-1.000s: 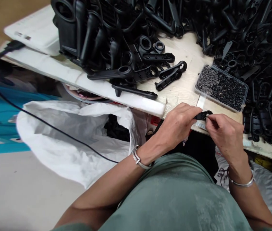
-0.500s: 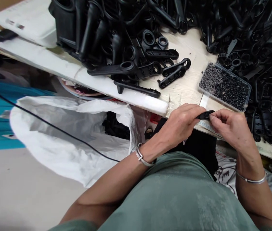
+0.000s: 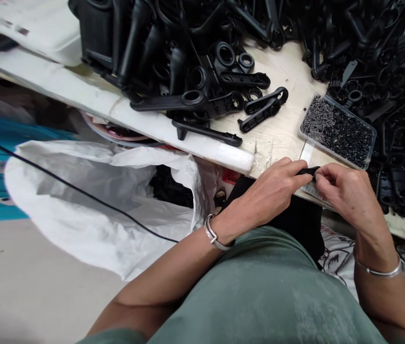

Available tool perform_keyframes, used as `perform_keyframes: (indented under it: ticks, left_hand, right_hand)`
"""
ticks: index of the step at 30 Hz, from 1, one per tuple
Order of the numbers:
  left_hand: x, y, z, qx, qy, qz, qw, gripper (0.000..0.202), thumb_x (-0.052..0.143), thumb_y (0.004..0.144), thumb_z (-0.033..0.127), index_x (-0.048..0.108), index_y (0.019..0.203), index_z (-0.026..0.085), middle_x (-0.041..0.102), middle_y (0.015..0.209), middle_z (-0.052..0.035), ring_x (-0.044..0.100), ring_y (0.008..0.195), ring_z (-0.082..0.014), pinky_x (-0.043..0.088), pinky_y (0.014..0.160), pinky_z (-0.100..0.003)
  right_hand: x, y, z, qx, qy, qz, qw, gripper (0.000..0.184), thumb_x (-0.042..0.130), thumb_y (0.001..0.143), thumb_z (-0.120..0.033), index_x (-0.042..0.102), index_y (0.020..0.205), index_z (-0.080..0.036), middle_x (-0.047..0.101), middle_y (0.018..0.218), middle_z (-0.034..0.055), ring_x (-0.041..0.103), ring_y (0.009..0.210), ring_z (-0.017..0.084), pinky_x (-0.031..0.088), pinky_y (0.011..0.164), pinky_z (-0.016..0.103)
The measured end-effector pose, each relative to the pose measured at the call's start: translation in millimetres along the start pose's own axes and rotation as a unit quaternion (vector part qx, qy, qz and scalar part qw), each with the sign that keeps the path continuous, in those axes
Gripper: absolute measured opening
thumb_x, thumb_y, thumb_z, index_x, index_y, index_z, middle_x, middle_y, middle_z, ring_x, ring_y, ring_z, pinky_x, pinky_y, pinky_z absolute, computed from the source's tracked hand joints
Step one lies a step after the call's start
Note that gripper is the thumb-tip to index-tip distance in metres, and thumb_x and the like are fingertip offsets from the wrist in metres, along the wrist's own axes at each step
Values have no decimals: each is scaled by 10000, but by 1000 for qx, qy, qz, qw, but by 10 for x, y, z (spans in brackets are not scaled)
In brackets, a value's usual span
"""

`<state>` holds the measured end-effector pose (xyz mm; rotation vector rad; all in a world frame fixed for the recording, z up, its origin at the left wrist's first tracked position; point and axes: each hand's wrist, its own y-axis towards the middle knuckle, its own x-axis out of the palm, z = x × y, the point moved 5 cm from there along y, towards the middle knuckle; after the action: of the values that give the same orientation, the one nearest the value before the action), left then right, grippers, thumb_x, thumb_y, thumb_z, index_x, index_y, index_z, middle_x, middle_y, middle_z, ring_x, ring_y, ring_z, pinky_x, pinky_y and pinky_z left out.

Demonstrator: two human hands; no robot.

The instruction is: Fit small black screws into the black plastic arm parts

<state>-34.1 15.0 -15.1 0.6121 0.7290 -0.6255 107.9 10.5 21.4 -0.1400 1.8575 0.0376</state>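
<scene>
My left hand [image 3: 273, 188] and my right hand [image 3: 345, 193] meet at the near edge of the wooden table [image 3: 277, 136]. Both pinch a small black plastic part [image 3: 308, 171], of which only the top shows between the fingertips. The left fingers close around its left end, the right fingertips press on its right end. Just behind the hands stands a clear box of small black screws [image 3: 336, 130]. I wear a bangle on each wrist.
Heaps of black plastic handle parts [image 3: 195, 62] cover the back and right of the table. Two loose handle pieces [image 3: 263, 109] lie before the box. A white sack [image 3: 105, 200] hangs open below the table edge on the left, crossed by a black cable [image 3: 62, 184].
The hands have closed in on each other, so less of the black part shows. The view has shifted slightly; the hands stay at the table edge.
</scene>
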Motion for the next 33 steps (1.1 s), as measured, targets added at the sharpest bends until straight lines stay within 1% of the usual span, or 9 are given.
perform_keyframes:
  ticks: [7, 10, 13, 17, 20, 23, 28, 30, 33]
  left_hand:
    - [-10, 15, -6, 10, 3, -21, 1000, 390, 351, 914, -17, 662, 1082, 147, 622, 1186, -100, 524, 922, -190, 448, 855, -307]
    - [-13, 15, 3, 25, 2, -24, 999, 369, 363, 916, -17, 658, 1076, 136, 619, 1182, -107, 519, 923, -189, 440, 856, -307]
    - [-27, 13, 5, 36, -2, -26, 999, 368, 360, 926, -16, 647, 1096, 141, 618, 1173, -105, 516, 913, -187, 438, 850, -311]
    - [-50, 10, -4, 35, -25, -50, 998, 309, 372, 953, 13, 648, 1005, 141, 617, 1115, -90, 515, 893, -181, 439, 838, -308]
    - [-67, 11, -10, 29, -28, -56, 998, 304, 370, 958, 13, 641, 936, 150, 615, 1087, -76, 513, 889, -174, 438, 844, -307]
    - [-70, 10, -11, 29, -15, -53, 998, 323, 364, 944, -10, 636, 986, 158, 614, 1088, -72, 516, 881, -170, 439, 838, -307]
    - [-69, -5, -16, 34, -14, -38, 999, 316, 367, 966, 23, 636, 1066, 156, 631, 1100, -83, 537, 888, -166, 461, 847, -303]
    - [-72, -16, -26, 33, -22, -19, 999, 312, 378, 965, 28, 641, 1078, 152, 644, 1124, -84, 551, 917, -164, 475, 868, -301]
    - [-62, -35, -48, 29, -34, 13, 999, 319, 381, 955, 20, 665, 1027, 146, 671, 1138, -77, 570, 927, -156, 495, 877, -297]
  right_hand:
    - [-4, -6, -118, -35, -149, -36, 988, 227, 467, 909, -214, 667, 817, -158, 690, 667, 59, 598, 566, 170, 363, 596, 292]
    - [-4, -7, -252, -43, -242, -60, 967, 220, 463, 923, -186, 645, 808, -142, 684, 660, 94, 612, 552, 206, 315, 550, 313]
    - [-4, -6, -433, -29, -314, -95, 944, 206, 442, 891, -69, 640, 850, -110, 681, 683, 145, 640, 567, 245, 271, 517, 311]
    - [6, 7, -599, -3, -338, -154, 929, 251, 420, 836, 35, 639, 879, -80, 679, 721, 187, 659, 592, 258, 229, 485, 290]
    - [9, 22, -626, -45, -341, -162, 925, 275, 416, 813, 54, 642, 855, -96, 673, 706, 166, 655, 606, 250, 239, 480, 288]
    - [5, 18, -609, -83, -341, -154, 924, 294, 411, 804, 58, 643, 859, -114, 669, 699, 141, 654, 617, 237, 261, 495, 291]
    - [2, -7, -595, -8, -382, -160, 910, 275, 388, 833, 34, 631, 851, -94, 662, 675, 152, 628, 536, 213, 185, 454, 277]
    - [14, -22, -633, 5, -391, -147, 909, 268, 388, 838, 33, 623, 843, -96, 659, 672, 143, 624, 529, 200, 183, 448, 269]
    - [64, -42, -678, 14, -398, -127, 908, 273, 376, 848, 38, 616, 838, -94, 658, 684, 143, 635, 549, 198, 207, 450, 260]
